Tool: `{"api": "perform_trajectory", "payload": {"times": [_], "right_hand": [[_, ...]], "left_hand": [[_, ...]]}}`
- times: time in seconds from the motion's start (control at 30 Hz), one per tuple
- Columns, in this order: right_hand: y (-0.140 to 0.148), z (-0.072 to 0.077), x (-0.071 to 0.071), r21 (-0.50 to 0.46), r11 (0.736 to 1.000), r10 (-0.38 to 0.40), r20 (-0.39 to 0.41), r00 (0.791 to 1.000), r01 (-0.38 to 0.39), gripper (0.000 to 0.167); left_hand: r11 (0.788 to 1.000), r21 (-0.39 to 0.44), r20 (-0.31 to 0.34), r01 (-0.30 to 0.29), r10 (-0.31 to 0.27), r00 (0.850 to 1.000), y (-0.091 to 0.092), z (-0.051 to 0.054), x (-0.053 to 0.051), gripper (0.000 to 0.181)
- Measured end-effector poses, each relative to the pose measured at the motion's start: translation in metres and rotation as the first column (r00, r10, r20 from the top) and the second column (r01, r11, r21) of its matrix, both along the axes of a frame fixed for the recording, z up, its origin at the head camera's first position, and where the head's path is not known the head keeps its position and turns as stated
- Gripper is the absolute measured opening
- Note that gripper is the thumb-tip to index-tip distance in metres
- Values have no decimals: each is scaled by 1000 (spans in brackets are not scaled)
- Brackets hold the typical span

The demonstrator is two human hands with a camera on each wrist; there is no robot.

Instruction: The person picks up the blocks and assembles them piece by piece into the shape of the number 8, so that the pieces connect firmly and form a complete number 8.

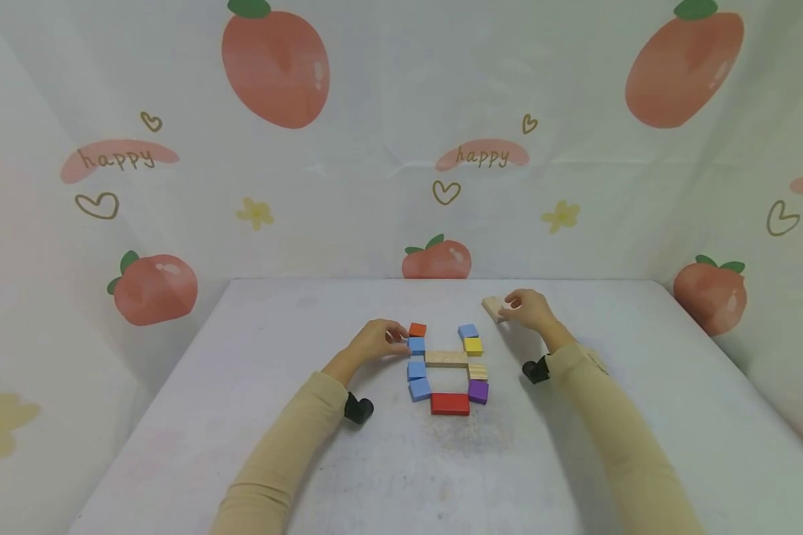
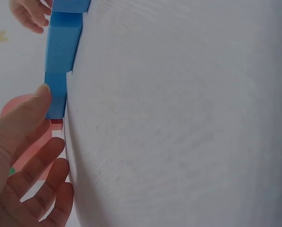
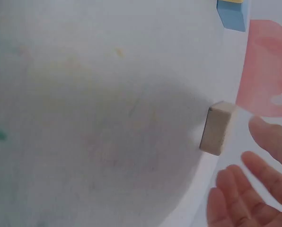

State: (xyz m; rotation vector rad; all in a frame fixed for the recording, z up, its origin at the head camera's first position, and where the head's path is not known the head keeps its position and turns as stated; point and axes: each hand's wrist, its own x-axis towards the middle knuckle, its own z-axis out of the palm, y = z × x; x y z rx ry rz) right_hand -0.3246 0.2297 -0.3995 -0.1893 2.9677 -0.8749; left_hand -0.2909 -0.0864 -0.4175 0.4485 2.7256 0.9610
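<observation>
My left hand (image 1: 377, 339) is beside a blue block (image 1: 416, 346) and an orange-red block (image 1: 418, 329) in the left column. Its thumb overlaps a blue block (image 2: 58, 105) in the left wrist view, where I cannot tell whether they touch; the fingers are relaxed and spread. At the back right, my right hand (image 1: 529, 309) hovers by a plain wooden block (image 1: 492, 307). The right wrist view shows that wooden block (image 3: 218, 127) on the table, with thumb and fingers (image 3: 238, 189) loosely curved and apart from it.
Two more blue blocks (image 1: 418, 380) continue the left column. A wooden plank (image 1: 446, 360) crosses the middle; a red block (image 1: 450, 404) lies in front. Blue (image 1: 468, 331), yellow (image 1: 473, 347), striped wooden (image 1: 478, 371) and purple (image 1: 478, 391) blocks line the right. A printed curtain (image 1: 361, 171) hangs behind.
</observation>
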Motion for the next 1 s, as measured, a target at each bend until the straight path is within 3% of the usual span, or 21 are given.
{"api": "perform_trajectory", "payload": {"times": [0.23,0.53,0.7,0.73,0.8,0.93,1.0], "right_hand": [[-3,-5,-5,46,998,-49,118,992,43,48],[-7,-4,-4,40,998,-53,124,991,49,46],[-3,-9,-11,39,998,-59,135,989,54,47],[-1,-14,-16,36,998,-60,142,988,55,47],[12,-37,-34,9,999,-38,105,994,38,49],[40,-92,-83,19,1000,-26,82,996,24,58],[45,-102,-90,29,999,-23,69,997,21,58]], "left_hand": [[1000,-2,-16,11,-11,1000,0,-2,-1,27],[1000,3,-28,17,-16,999,-1,-3,-1,27],[1000,5,-19,16,-16,1000,-1,-3,-1,28],[1000,6,-17,15,-15,1000,-1,-3,-1,28],[1000,9,-16,15,-15,1000,-1,-3,-1,29],[1000,11,-24,17,-17,1000,-1,-3,-1,28],[1000,10,-22,17,-17,1000,-1,-3,-2,28]]}}
